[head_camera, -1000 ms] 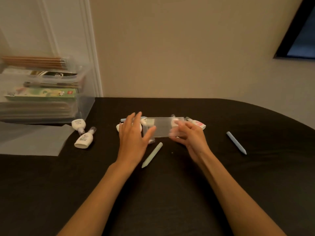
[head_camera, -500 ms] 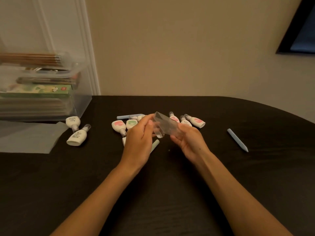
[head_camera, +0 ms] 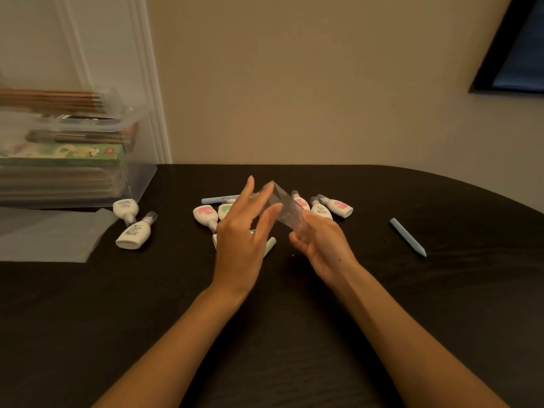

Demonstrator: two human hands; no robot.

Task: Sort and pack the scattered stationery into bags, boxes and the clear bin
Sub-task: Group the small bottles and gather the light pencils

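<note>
Holding small clear plastic bag (head_camera: 288, 212) above dark surface (head_camera: 294, 334): right grip (head_camera: 321, 245) curled round its 5 o'clock end; left grip (head_camera: 238, 240) wide, straight fingers (head_camera: 248, 195) touching its 11 o'clock end.

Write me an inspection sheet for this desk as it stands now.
Surface: black table, with a rounded far-right edge.
Job's things: clear sleeve held above the table; two white bottles at left; bottle cluster behind the hands; blue pen at right; second blue pen behind the cluster; green pen partly hidden by the left hand; clear bin at far left with stacked boxes inside.
Clutter: flat clear bag lying in front of the bin.
Hands: left hand has straight fingers at the sleeve's upper end; right hand grips its lower end.
Cables: nothing seen.
Surroundings: beige wall, white door trim, dark window.
</note>
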